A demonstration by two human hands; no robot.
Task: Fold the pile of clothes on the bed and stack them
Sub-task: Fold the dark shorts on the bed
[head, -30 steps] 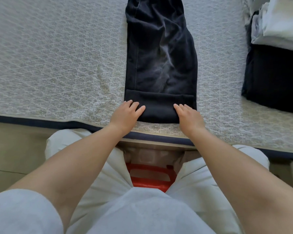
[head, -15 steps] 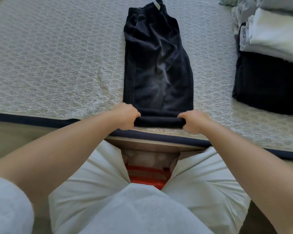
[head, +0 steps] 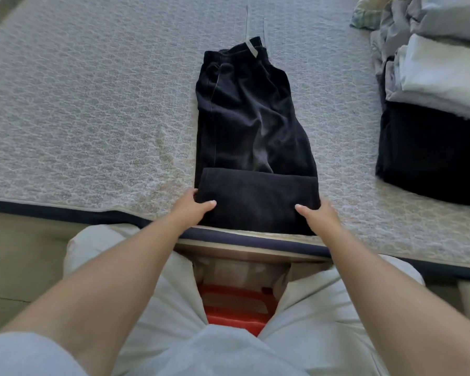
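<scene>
A pair of black trousers (head: 250,126) lies lengthwise on the quilted bed (head: 92,104), waistband and grey drawstring at the far end. Its near end is rolled into a thick fold (head: 258,199) at the bed's front edge. My left hand (head: 193,207) grips the fold's left end, thumb on top, fingers tucked under the cloth. At the fold's right end, my right hand (head: 316,215) grips the same way. A stack of folded clothes (head: 434,109) sits at the right, black at the bottom, pale pieces on top.
The bed's dark-piped front edge (head: 65,211) runs across in front of my knees. A red stool (head: 236,308) shows between my legs. Loose pale clothes (head: 391,31) lie at the far right behind the stack.
The near fold of the trousers has been turned over once more and is now wider. Both hands went from flat on the cloth to gripping the fold's ends.
</scene>
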